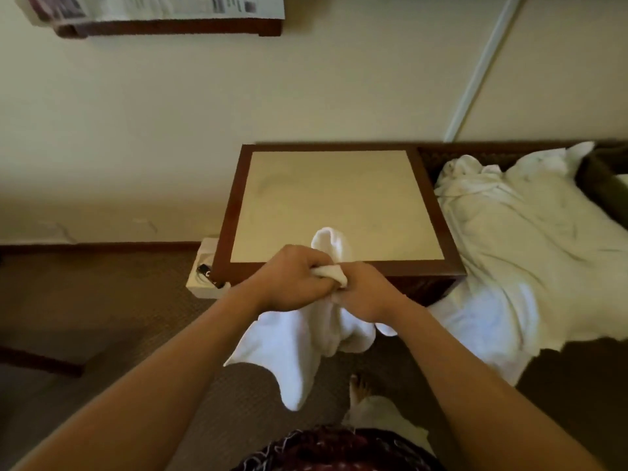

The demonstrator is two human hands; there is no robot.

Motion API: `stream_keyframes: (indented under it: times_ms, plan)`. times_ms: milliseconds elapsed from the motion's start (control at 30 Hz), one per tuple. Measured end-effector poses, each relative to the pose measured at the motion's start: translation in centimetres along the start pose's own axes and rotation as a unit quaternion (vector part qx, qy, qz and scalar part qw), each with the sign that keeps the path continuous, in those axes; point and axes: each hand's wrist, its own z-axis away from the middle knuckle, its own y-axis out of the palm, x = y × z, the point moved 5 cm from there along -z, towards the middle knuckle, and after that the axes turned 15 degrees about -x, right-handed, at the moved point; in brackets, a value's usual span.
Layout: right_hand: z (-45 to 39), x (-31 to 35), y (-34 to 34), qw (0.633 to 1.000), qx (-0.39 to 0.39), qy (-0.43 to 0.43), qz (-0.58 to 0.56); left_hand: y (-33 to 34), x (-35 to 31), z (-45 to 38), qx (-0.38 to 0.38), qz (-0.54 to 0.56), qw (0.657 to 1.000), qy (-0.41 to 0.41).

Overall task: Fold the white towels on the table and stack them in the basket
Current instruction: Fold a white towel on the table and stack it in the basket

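Left hand [289, 277] and right hand [363, 294], pressed together, both grip a white towel [306, 338] hanging below them; desk [339, 205] just beyond.

The towel [299, 338] is white. The counter [334, 205] has a light tan top with a dark red-brown wooden edge. The big pile of cloth [530, 239] beside it is white too. The wall [204, 113] is cream. The floor [102, 317] is brown with tiny dots. The clothing [339, 450] is dark red with white specks.
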Motion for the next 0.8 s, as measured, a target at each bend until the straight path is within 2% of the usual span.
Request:
stream_keyframes:
  times_ms: [100,167,233,333,367,400,433,500,533,567,633,700,767,800]
  plan:
    - [2.8,1.1,-0.1,0.99,-0.069,0.036,-0.115,-1.3,2.2,2.7,-0.013,0.092,0.995,-0.036]
    - [4.7,2.1,0.3,0.979,-0.101,0.048,-0.172,-0.6,4.9,5.2,-0.017,0.111,0.991,-0.076]
    - [6.7,3.0,0.2,0.947,-0.141,0.088,-0.274,1.7,8.5,8.7,-0.004,0.094,0.989,-0.115]
    - [8.9,3.5,0.3,0.872,-0.123,0.159,-0.446,5.3,14.1,13.7,0.024,0.033,0.983,-0.177]
    - [9.5,3.4,0.1,0.863,-0.123,0.169,-0.46,5.6,15.2,14.7,0.011,0.013,0.981,-0.194]
    - [9.8,3.1,0.0,0.861,-0.129,0.181,-0.458,5.5,15.7,15.3,-0.023,0.004,0.977,-0.211]
    - [9.9,2.3,-0.2,0.876,-0.149,0.194,-0.415,4.8,15.7,15.5,-0.072,0.006,0.971,-0.228]
    - [10.2,0.1,-0.8,0.941,-0.171,0.224,-0.189,3.1,14.3,14.9,-0.166,0.012,0.959,-0.229]
    - [10.5,-1.2,-0.7,0.957,-0.155,0.235,-0.063,2.6,13.1,14.3,-0.184,0.005,0.962,-0.201]
    - [11.0,-2.0,-0.1,0.965,-0.124,0.23,0.0,2.3,11.4,13.7,-0.179,-0.007,0.97,-0.167]
    - [11.9,-2.4,2.0,0.979,-0.052,0.196,-0.018,2.8,8.1,12.8,-0.139,0.009,0.982,-0.131]
    - [12.6,-2.0,3.9,0.984,0.002,0.156,-0.088,4.3,5.1,12.2,-0.04,0.068,0.99,-0.118]
    - [12.8,-1.6,4.0,0.976,-0.008,0.14,-0.167,6.6,3.1,11.9,0.108,0.081,0.986,-0.097]
    - [12.8,-1.8,3.4,0.969,-0.027,0.147,-0.197,7.5,2.7,11.7,0.146,0.08,0.982,-0.085]
